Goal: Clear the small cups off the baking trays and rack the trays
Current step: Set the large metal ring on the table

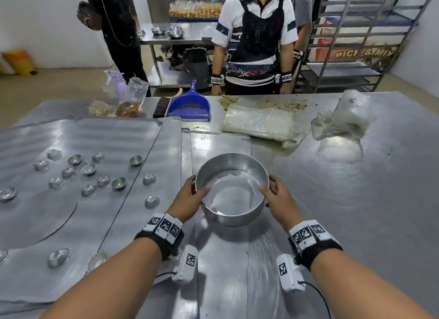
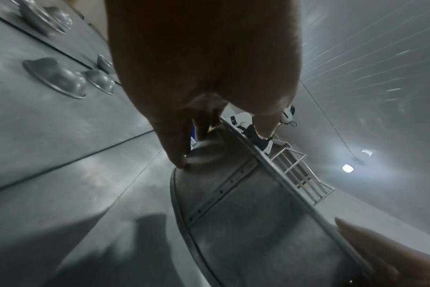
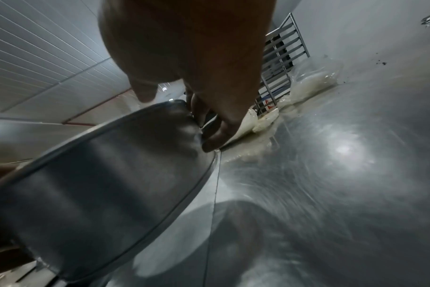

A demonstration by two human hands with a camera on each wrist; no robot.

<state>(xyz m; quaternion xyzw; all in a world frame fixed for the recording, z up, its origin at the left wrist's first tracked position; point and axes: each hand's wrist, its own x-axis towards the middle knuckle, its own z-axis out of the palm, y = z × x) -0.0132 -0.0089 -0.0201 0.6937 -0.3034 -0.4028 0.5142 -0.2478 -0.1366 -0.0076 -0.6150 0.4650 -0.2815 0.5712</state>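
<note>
Both hands on the round metal pan (image 1: 231, 190), lifted and tilted over the steel table (image 1: 356, 200): left hand (image 1: 190, 197) grips its left rim, right hand (image 1: 280, 200) its right. Small cups (image 1: 99, 176) scattered on baking trays (image 1: 71, 211) to the left, near edge overhanging. Bare steel right. Farther: blue dustpan (image 1: 190, 104), plastic bags (image 1: 261, 124), bystander (image 1: 256, 40), tray rack (image 1: 361, 33) far right.

Big shiny steel worktop (image 1: 356, 200). Flat baking trays (image 1: 78, 138) on left part, many small cups (image 1: 88, 169) scattered on top. Along far edge: blue dustpan (image 1: 188, 106), black brush (image 1: 161, 107), bags of brown food (image 1: 126, 108), clear plastic bags (image 1: 259, 124), crumbs (image 1: 283, 103).
</note>
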